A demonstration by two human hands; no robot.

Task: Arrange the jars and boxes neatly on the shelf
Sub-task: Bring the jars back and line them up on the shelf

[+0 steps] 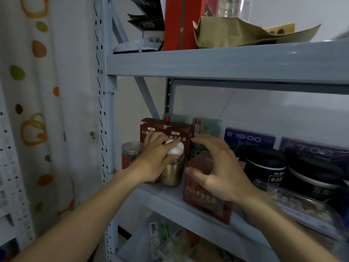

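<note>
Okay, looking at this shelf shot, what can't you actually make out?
Head view only:
- White-lidded jar: the left hand covers its upper side.
- Red box: the right hand hides its top.
- Clear tray: blurred, contents unclear.
- Purple box: cut off by the right edge.

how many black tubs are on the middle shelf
2. One black tub stands right of the right hand, under the 19:00 box; the second is further right. More may be hidden behind.
</note>
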